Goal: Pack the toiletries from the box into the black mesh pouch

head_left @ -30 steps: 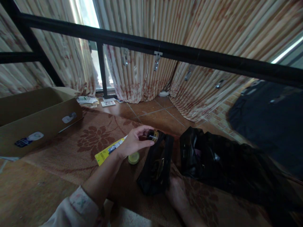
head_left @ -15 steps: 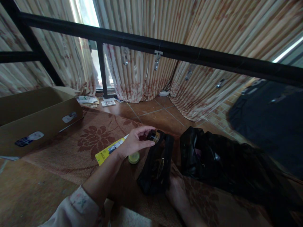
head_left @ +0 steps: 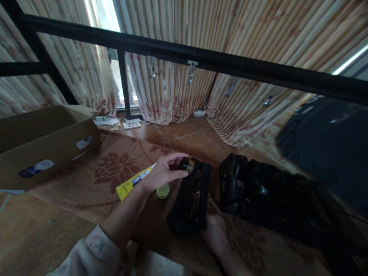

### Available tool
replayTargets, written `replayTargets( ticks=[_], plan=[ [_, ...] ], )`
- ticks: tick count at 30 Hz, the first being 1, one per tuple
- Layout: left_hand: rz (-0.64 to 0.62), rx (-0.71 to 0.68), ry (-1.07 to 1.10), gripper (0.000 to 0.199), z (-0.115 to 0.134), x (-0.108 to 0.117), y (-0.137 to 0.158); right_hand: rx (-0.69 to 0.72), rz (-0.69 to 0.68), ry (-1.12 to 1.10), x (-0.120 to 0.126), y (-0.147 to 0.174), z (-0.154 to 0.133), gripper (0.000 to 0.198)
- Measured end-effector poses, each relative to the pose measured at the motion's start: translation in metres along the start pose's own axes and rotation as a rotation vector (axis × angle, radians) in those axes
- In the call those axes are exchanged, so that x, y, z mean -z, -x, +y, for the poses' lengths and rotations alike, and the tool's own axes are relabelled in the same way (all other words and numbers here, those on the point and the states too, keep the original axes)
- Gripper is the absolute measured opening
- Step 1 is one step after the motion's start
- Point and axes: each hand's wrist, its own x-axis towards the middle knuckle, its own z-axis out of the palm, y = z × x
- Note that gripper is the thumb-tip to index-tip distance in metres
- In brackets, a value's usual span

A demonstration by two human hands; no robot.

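My left hand (head_left: pixel 165 171) grips a small dark round jar (head_left: pixel 186 165) with a gold-brown band between thumb and fingers. The jar is at the far end of a black pouch (head_left: pixel 188 207), whose top gapes and shows something shiny inside. Along the pouch's right side, my right hand (head_left: pixel 215 230) holds it, its fingers partly hidden in shadow behind the fabric. A small round container with a yellow-green top (head_left: pixel 163 191) sits on the mat below my left hand. Beneath my left wrist lies a yellow and white packet (head_left: pixel 132 186), partly covered.
A black plastic bag (head_left: pixel 258 188) spreads out to the right of the pouch. An open cardboard box (head_left: pixel 60 143) stands at the left. A dark metal rail (head_left: pixel 172 49) crosses in front of the curtains (head_left: pixel 184 23). Papers (head_left: pixel 106 122) lie on the tiles behind the patterned mat (head_left: pixel 112 161).
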Motion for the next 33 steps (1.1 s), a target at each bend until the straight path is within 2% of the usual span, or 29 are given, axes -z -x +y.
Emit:
replayTargets(
  ticks=[17, 33],
  plan=[
    [0.012, 0.034, 0.019, 0.05, 0.0019, -0.0012, 0.0011, 0.016, -0.003, 0.007, 0.0004, 0.0, 0.0003, 0.049],
    [-0.018, 0.019, 0.037, 0.053, 0.0032, -0.0075, -0.0011, 0.028, 0.001, 0.001, -0.001, 0.0001, 0.0019, 0.045]
  ],
)
